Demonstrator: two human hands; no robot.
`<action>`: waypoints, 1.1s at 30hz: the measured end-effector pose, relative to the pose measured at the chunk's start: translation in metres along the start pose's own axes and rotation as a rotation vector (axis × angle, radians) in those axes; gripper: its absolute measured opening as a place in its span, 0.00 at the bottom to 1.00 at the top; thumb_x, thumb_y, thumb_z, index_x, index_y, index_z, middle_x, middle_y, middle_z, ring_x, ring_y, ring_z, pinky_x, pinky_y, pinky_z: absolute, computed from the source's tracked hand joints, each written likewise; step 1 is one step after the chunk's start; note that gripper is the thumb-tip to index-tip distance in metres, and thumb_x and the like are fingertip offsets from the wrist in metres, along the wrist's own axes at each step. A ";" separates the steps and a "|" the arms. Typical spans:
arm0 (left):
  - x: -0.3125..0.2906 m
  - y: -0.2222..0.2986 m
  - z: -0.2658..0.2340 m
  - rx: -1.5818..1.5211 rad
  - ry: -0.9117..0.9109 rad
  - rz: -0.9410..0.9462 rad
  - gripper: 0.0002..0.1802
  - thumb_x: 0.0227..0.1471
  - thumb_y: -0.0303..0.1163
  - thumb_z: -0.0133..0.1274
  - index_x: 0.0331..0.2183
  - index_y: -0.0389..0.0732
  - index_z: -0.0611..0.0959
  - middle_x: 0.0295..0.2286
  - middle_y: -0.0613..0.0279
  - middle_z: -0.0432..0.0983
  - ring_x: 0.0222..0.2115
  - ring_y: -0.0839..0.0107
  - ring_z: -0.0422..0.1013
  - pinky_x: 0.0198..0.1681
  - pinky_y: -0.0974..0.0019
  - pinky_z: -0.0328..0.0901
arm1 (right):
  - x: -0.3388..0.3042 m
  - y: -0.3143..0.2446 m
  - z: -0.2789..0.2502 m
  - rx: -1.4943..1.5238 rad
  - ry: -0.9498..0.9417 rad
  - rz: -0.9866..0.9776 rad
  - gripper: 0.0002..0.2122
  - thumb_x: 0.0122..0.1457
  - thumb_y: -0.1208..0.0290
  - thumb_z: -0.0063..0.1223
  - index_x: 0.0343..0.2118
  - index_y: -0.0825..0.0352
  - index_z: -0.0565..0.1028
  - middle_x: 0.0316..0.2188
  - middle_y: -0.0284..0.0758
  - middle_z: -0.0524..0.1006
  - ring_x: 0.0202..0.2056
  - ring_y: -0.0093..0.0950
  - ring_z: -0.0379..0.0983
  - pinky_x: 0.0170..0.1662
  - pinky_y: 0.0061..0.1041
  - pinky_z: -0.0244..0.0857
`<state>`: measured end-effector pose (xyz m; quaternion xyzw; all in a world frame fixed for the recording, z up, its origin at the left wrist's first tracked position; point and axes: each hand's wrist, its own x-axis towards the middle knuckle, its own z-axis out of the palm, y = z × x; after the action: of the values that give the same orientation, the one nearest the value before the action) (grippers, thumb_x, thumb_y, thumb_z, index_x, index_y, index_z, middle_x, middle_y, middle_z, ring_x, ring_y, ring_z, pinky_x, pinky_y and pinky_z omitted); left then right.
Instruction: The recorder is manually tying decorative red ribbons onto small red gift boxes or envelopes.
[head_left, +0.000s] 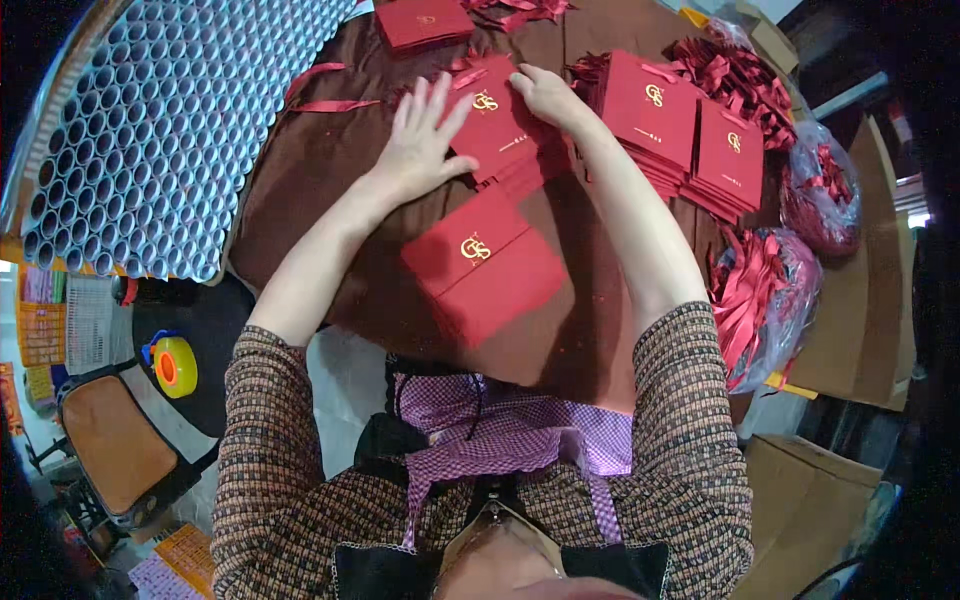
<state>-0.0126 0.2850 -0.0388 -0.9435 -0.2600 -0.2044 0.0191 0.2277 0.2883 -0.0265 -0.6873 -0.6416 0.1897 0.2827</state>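
Observation:
A red paper gift bag [505, 120] with gold print lies flat on the brown cloth in front of me. My left hand [428, 145] is spread at its left side, fingers apart and holding nothing. At the upper right edge of this bag, my right hand [550, 98] has its fingers bent and pinched on it. Closer to me is a stack of red folded bags [492, 270], slightly fanned, with gold print on the upper flap. Red ribbon handles [470, 72] show at the far end of the bag between my hands.
Piles of red bags [648, 115] stand to the right, beside heaped ribbon handles [745, 95] and plastic bags of red ribbon [745, 300]. Another red stack [425, 22] lies at the far side. Many upright tubes [160, 140] fill the left; a chair [118, 445] stands below.

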 end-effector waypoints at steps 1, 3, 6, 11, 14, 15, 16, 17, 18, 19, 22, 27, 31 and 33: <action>0.002 0.003 0.004 0.011 -0.029 0.019 0.46 0.46 0.58 0.49 0.59 0.45 0.54 0.60 0.43 0.36 0.59 0.39 0.35 0.60 0.42 0.37 | 0.000 -0.001 0.000 0.032 0.045 -0.034 0.24 0.58 0.58 0.41 0.48 0.75 0.67 0.45 0.55 0.69 0.49 0.48 0.64 0.53 0.37 0.57; 0.004 0.007 0.012 0.007 -0.011 0.025 0.44 0.47 0.59 0.47 0.58 0.46 0.58 0.60 0.45 0.37 0.59 0.38 0.35 0.59 0.41 0.36 | 0.011 0.013 0.009 0.052 0.020 -0.013 0.25 0.58 0.57 0.41 0.50 0.74 0.65 0.47 0.54 0.68 0.51 0.45 0.64 0.54 0.35 0.56; 0.001 0.011 0.022 0.094 -0.050 0.030 0.40 0.48 0.62 0.42 0.57 0.50 0.62 0.60 0.48 0.42 0.59 0.38 0.35 0.60 0.41 0.34 | 0.005 0.019 0.016 0.001 -0.069 0.001 0.23 0.58 0.58 0.40 0.49 0.72 0.67 0.48 0.50 0.69 0.51 0.47 0.63 0.54 0.37 0.56; -0.003 0.012 0.031 0.069 -0.145 0.013 0.38 0.50 0.63 0.38 0.57 0.52 0.62 0.59 0.51 0.46 0.60 0.40 0.34 0.61 0.44 0.33 | -0.017 0.001 0.030 -0.467 -0.025 -0.004 0.18 0.59 0.62 0.38 0.49 0.68 0.64 0.49 0.43 0.68 0.51 0.46 0.62 0.52 0.46 0.55; -0.003 0.010 0.038 0.059 -0.142 0.004 0.37 0.51 0.62 0.39 0.57 0.52 0.62 0.59 0.51 0.46 0.60 0.40 0.34 0.61 0.43 0.33 | -0.015 0.004 0.034 -0.502 0.047 -0.019 0.18 0.59 0.64 0.40 0.51 0.65 0.62 0.50 0.42 0.68 0.49 0.45 0.64 0.50 0.44 0.58; -0.003 0.011 0.039 0.069 -0.147 -0.001 0.37 0.51 0.62 0.39 0.57 0.52 0.62 0.60 0.51 0.46 0.60 0.40 0.34 0.61 0.43 0.34 | -0.016 0.006 0.035 -0.496 0.097 -0.022 0.17 0.58 0.65 0.41 0.48 0.68 0.66 0.47 0.42 0.71 0.49 0.42 0.66 0.50 0.42 0.58; -0.003 0.010 0.040 0.050 -0.132 -0.005 0.37 0.51 0.61 0.39 0.57 0.52 0.61 0.60 0.52 0.46 0.60 0.39 0.35 0.60 0.43 0.34 | -0.011 0.004 0.035 -0.472 0.130 0.013 0.20 0.53 0.73 0.47 0.49 0.72 0.65 0.41 0.52 0.71 0.43 0.48 0.68 0.46 0.40 0.62; -0.002 0.008 0.041 0.053 -0.115 0.021 0.38 0.51 0.62 0.38 0.59 0.53 0.58 0.61 0.54 0.42 0.60 0.38 0.32 0.60 0.42 0.32 | -0.016 0.008 0.032 -0.471 0.124 0.022 0.20 0.53 0.73 0.47 0.49 0.72 0.65 0.41 0.52 0.71 0.43 0.48 0.68 0.46 0.40 0.62; -0.007 0.004 0.043 0.092 -0.018 0.026 0.36 0.51 0.60 0.40 0.56 0.51 0.64 0.58 0.51 0.50 0.58 0.40 0.41 0.59 0.44 0.39 | -0.021 -0.009 0.025 -0.381 0.158 -0.037 0.21 0.53 0.73 0.46 0.51 0.73 0.62 0.42 0.52 0.70 0.44 0.49 0.67 0.47 0.41 0.61; -0.002 0.008 0.039 0.125 0.088 0.052 0.34 0.51 0.59 0.42 0.53 0.49 0.69 0.55 0.49 0.57 0.57 0.43 0.49 0.58 0.46 0.46 | -0.029 -0.014 0.015 -0.301 0.209 -0.081 0.23 0.54 0.73 0.45 0.52 0.74 0.59 0.42 0.53 0.70 0.44 0.50 0.65 0.47 0.41 0.61; 0.003 0.017 0.008 0.095 -0.048 -0.001 0.32 0.50 0.52 0.48 0.54 0.50 0.67 0.57 0.49 0.51 0.57 0.41 0.46 0.55 0.44 0.48 | -0.071 -0.037 -0.012 -0.162 0.425 -0.359 0.18 0.54 0.73 0.45 0.48 0.73 0.65 0.42 0.55 0.69 0.44 0.51 0.65 0.48 0.40 0.60; 0.018 0.045 -0.053 -0.011 -0.098 -0.063 0.35 0.50 0.48 0.52 0.57 0.50 0.62 0.58 0.46 0.47 0.58 0.38 0.40 0.57 0.41 0.41 | -0.193 -0.044 -0.062 -0.093 0.408 -0.297 0.15 0.57 0.68 0.47 0.46 0.66 0.71 0.45 0.40 0.73 0.45 0.37 0.70 0.48 0.31 0.64; -0.011 0.036 -0.048 -0.214 0.144 -0.103 0.27 0.50 0.54 0.47 0.40 0.42 0.80 0.42 0.47 0.71 0.44 0.49 0.67 0.48 0.52 0.61 | -0.279 -0.023 -0.092 -0.129 0.489 -0.076 0.10 0.52 0.76 0.54 0.38 0.69 0.76 0.37 0.36 0.77 0.38 0.24 0.73 0.42 0.21 0.66; -0.025 0.060 -0.048 -0.202 0.077 -0.109 0.22 0.49 0.49 0.50 0.29 0.37 0.82 0.31 0.48 0.75 0.33 0.52 0.71 0.38 0.54 0.65 | -0.320 -0.005 -0.110 -0.011 0.565 0.116 0.10 0.53 0.75 0.54 0.38 0.69 0.76 0.35 0.35 0.78 0.37 0.21 0.73 0.42 0.20 0.65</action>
<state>-0.0205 0.2140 -0.0004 -0.9166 -0.2882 -0.2663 -0.0771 0.2586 -0.0445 0.0281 -0.7501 -0.4980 0.0034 0.4352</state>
